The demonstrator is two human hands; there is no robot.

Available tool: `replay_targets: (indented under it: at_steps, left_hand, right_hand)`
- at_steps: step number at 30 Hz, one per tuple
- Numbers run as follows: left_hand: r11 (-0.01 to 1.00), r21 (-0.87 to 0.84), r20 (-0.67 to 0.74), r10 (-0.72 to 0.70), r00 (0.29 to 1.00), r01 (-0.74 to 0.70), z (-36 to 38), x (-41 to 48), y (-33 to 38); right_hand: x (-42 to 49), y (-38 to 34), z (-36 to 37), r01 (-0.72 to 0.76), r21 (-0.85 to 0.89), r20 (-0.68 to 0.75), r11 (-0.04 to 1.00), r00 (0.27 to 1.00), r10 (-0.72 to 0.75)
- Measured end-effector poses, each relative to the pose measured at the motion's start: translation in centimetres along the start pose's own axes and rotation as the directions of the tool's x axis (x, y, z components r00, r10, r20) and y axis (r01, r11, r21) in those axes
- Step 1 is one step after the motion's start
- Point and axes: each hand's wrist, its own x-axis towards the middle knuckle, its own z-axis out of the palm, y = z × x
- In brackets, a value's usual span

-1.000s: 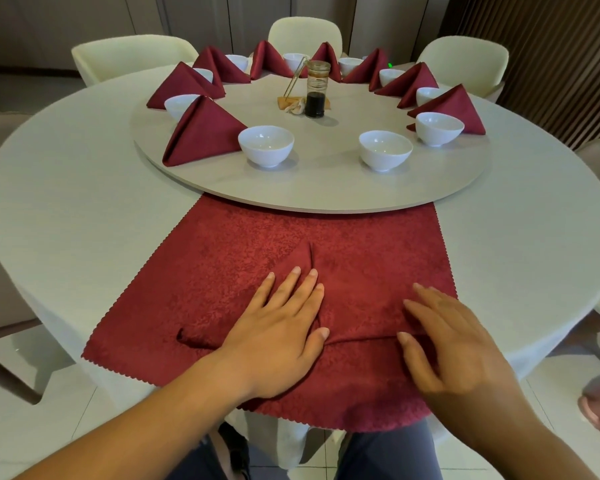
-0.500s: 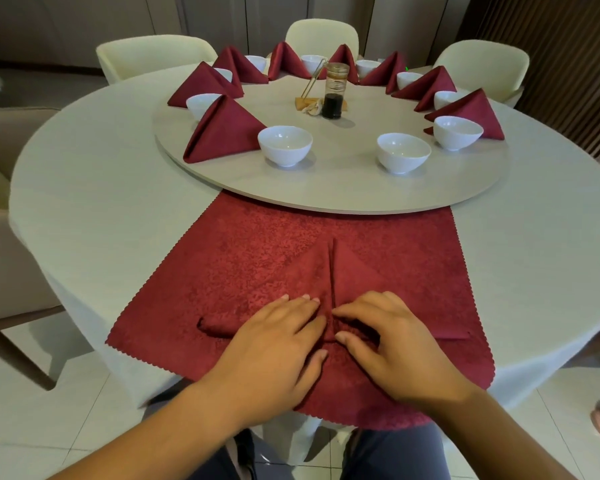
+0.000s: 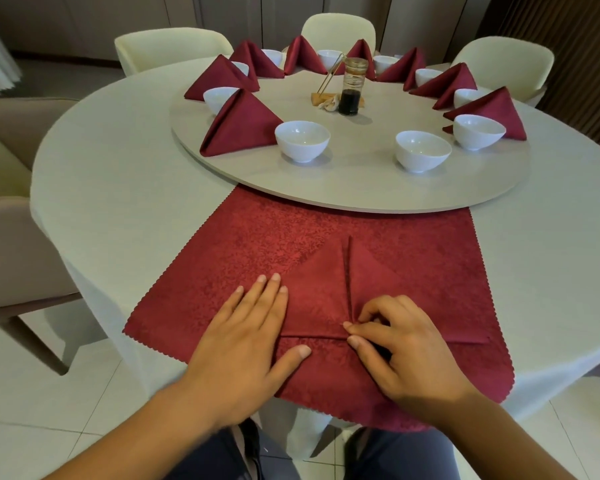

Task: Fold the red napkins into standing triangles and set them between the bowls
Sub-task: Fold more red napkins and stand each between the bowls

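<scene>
Napkin (image 3: pixel 312 299), red, partly folded into a flat triangle with a centre seam, lies on a spread red cloth (image 3: pixel 274 237) at the table's (image 3: pixel 118 168) near edge. Left hand (image 3: pixel 243 344) presses its left side, fingers straight. Right hand (image 3: pixel 406 351) pinches the seam's base. Beyond, white bowls (image 3: pixel 302 140) and standing napkins (image 3: pixel 239 126) ring the turntable (image 3: pixel 361 181).

A deep red with a tone-on-tone leafy pattern is seen on the spread cloth (image 3: pixel 274 237), the same red on the standing napkins (image 3: pixel 243 126), plain white on the bowls (image 3: pixel 302 140), and pale cream on the tablecloth (image 3: pixel 118 161).
</scene>
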Motion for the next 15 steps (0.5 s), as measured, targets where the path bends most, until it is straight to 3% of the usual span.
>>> replay_targets:
  at_steps: [6,9,12,15]
  left_hand:
    - [0.996,-0.054,0.028,-0.063,0.998,0.064,-0.9,0.4,0.1]
    - [0.994,-0.019,-0.083,0.104,0.991,-0.106,-2.0,1.1,0.6]
    - [0.938,-0.177,-0.152,0.272,0.95,-0.297,-2.2,2.3,2.2]
    - [0.914,-0.242,-0.139,0.3,0.944,-0.326,-1.7,3.4,4.0]
  right_hand:
    - [0.2,0.0,-0.7,-0.036,0.051,0.065,0.998,0.997,0.032]
    - [0.2,0.4,-1.9,-0.085,0.15,0.121,0.985,0.99,0.067]
    - [0.2,1.2,-3.7,-0.152,0.284,0.123,0.947,0.985,0.121]
    - [-0.3,2.4,-5.1,-0.088,0.196,0.102,0.977,0.992,0.069]
